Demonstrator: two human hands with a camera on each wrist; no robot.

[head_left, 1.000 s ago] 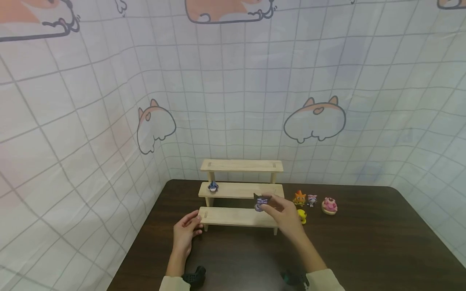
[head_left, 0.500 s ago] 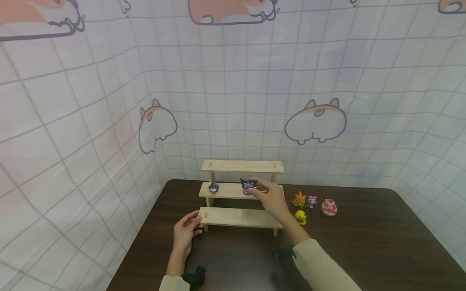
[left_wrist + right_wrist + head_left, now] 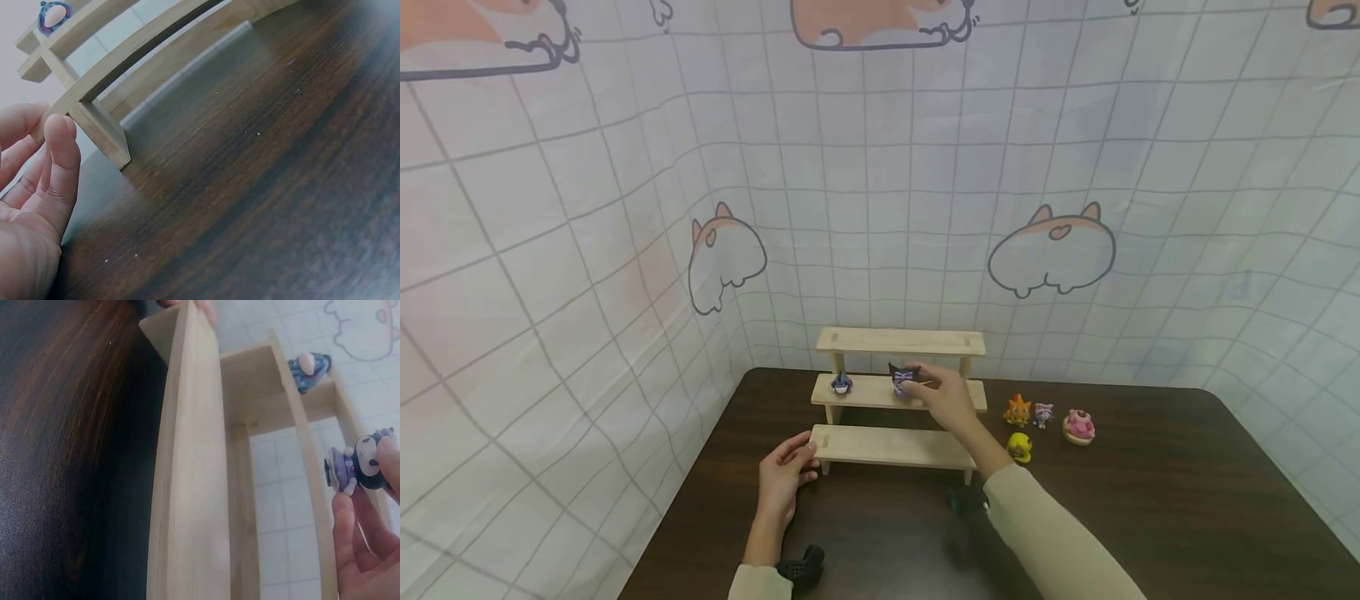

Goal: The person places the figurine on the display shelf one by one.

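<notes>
A three-tier wooden display shelf (image 3: 891, 446) stands on the dark table. My left hand (image 3: 781, 479) pinches the left end of its lowest board between thumb and fingers, seen close up in the left wrist view. At the middle board, my right hand (image 3: 949, 404) holds a small figurine (image 3: 369, 462) with a black hood, white face and purple dress. In the head view it is upright near the board's centre; the right wrist view has its base right at the board. A blue figurine (image 3: 842, 384) with a pale belly sits at the left end of that same board.
Right of the shelf, on the table (image 3: 1150, 492), stand an orange figurine (image 3: 1018, 410), a small pink-and-grey one (image 3: 1042, 415), a yellow one (image 3: 1019, 447) and a pink one on a round base (image 3: 1078, 426). A patterned cloth (image 3: 880, 208) hangs behind.
My right hand has carried the black-hooded figurine leftward and back, from above the lowest board to the middle board. The left hand has kept its grip on the lowest board.
</notes>
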